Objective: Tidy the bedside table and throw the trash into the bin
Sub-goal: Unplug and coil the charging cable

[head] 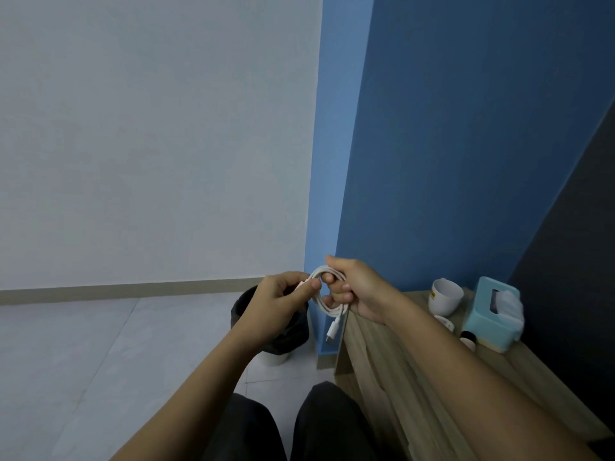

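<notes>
A white charging cable [327,302] is wound into a small coil in mid-air, just left of the wooden bedside table [376,354]. My right hand [357,287] grips the coil with fingers through the loop. My left hand [283,302] pinches the cable's other side between thumb and fingers. One plug end [332,329] dangles below the coil. Behind my left hand stands the bin [283,341], white with a black bag, on the floor beside the table.
On the table top sit a white cup [445,296], a teal tissue box [492,314] with tissue sticking out, and small white items [467,339] partly hidden by my right arm. A blue wall rises behind the table; my dark-trousered knees [299,424] are below.
</notes>
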